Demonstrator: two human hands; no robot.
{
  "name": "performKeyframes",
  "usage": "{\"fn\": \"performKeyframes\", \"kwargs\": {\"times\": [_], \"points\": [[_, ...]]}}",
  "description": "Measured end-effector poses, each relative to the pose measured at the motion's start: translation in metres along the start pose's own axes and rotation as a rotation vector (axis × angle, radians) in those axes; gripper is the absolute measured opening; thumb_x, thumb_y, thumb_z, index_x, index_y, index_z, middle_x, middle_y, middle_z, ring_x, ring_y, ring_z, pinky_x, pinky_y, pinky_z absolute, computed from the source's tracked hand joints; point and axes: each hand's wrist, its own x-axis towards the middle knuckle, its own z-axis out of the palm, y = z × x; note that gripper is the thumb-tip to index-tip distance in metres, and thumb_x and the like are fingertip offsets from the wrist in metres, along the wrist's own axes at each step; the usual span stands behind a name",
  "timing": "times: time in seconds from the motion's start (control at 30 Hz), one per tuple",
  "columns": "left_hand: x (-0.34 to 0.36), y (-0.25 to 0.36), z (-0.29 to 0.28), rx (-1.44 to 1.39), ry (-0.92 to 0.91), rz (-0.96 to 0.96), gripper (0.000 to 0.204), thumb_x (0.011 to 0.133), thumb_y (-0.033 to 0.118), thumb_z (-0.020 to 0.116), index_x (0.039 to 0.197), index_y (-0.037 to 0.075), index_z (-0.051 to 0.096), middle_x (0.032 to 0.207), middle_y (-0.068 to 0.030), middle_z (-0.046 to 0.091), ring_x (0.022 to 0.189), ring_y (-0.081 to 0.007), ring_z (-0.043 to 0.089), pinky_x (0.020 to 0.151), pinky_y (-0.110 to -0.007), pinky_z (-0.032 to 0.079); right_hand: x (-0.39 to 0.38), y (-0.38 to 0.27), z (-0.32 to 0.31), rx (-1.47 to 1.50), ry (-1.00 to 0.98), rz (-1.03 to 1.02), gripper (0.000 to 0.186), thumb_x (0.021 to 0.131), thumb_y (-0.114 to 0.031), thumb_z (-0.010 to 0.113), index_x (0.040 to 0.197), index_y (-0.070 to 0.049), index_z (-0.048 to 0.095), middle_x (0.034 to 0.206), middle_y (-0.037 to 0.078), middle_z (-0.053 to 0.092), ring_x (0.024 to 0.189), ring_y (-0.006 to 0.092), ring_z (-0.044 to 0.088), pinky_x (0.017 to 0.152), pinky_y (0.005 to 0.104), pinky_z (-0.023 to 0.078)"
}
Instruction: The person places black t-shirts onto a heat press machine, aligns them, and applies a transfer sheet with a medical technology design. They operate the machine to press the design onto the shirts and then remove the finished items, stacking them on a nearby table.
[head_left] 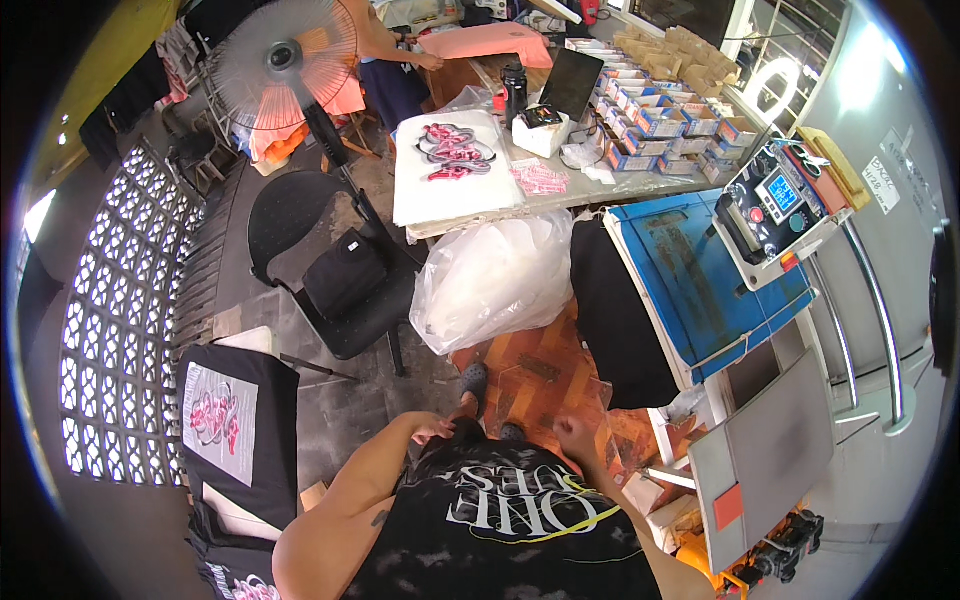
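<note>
My left hand (432,428) hangs at my waist with its fingers loosely stretched, close to my dark clothing and holding nothing that I can see. On my other side, my right hand (573,435) is curled closed in front of my body, with nothing visible in it. Ahead of it, a black cloth (622,320) hangs off the near left side of a heat press, over the edge by its blue pad (680,270). The press's control box (778,205) has a lit display. To my left, a black T-shirt (270,420) with a grey and pink print lies spread on a white board.
A stack of white printed sheets (410,190) lies on the table's left end, with a bottle (514,90) and small boxes (660,120) beyond. A clear plastic bag (490,280) hangs below. A black chair (370,325) and fan (284,56) stand left. Another person (385,45) works behind.
</note>
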Motion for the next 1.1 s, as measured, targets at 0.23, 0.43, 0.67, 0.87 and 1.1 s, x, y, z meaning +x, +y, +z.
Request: {"fn": "performKeyframes", "kwargs": {"times": [0.23, 0.43, 0.67, 0.87, 1.1], "points": [[-0.004, 0.044, -0.083, 0.719, 0.166, 0.396, 0.041, 0.086, 0.032, 0.066, 0.123, 0.015, 0.068, 0.101, -0.0137, 0.071, 0.094, -0.026, 0.066, 0.081, -0.039, 0.053, 0.1, -0.244, -0.138, -0.057, 0.414, -0.433, 0.016, 0.085, -0.004, 0.067, 0.1, 0.0, 0.068, 0.095, 0.015, 0.07, 0.088, 0.0294, 0.068, 0.08, 0.0368, 0.054], [-0.257, 0.253, -0.165, 0.22, 1.005, 1.507, 0.013, 0.086, 0.009, 0.072, 0.097, 0.001, 0.068, 0.092, -0.0137, 0.069, 0.082, -0.0258, 0.067, 0.074, -0.035, 0.052, 0.156, -0.317, -0.272, -0.739, 1.077, -0.66, 0.013, 0.08, 0.0, 0.064, 0.092, -0.004, 0.064, 0.099, 0.014, 0.066, 0.101, 0.0358, 0.058, 0.087, 0.0453, 0.045], [-0.446, 0.302, -0.154, -0.074, 0.274, 2.944, 0.007, 0.085, 0.0, 0.066, 0.086, 0.007, 0.063, 0.088, -0.0043, 0.062, 0.078, -0.0178, 0.061, 0.071, -0.027, 0.053, 0.212, -0.293, -0.314, -0.935, 1.113, -0.112, 0.042, 0.08, -0.016, 0.07, 0.119, -0.005, 0.06, 0.117, 0.018, 0.063, 0.11, 0.0377, 0.059, 0.094, 0.0497, 0.045], [-0.451, 0.29, -0.15, -0.433, -0.113, 2.641, 0.012, 0.085, -0.002, 0.07, 0.09, 0.008, 0.067, 0.097, -0.0005, 0.063, 0.09, -0.0136, 0.063, 0.08, -0.024, 0.056, 0.221, -0.307, -0.299, -1.076, 1.13, 0.156, 0.054, 0.079, -0.023, 0.071, 0.129, -0.008, 0.053, 0.118, 0.015, 0.064, 0.112, 0.0347, 0.06, 0.094, 0.0498, 0.044], [-0.438, 0.318, -0.147, -0.395, -0.019, 2.791, 0.024, 0.086, -0.004, 0.067, 0.102, 0.014, 0.064, 0.105, 0.0033, 0.06, 0.099, -0.0106, 0.059, 0.082, -0.024, 0.051, 0.222, -0.322, -0.299, -1.091, 1.113, 0.212, 0.048, 0.08, -0.026, 0.071, 0.121, -0.009, 0.053, 0.111, 0.016, 0.067, 0.107, 0.0363, 0.063, 0.09, 0.0499, 0.046]]}}
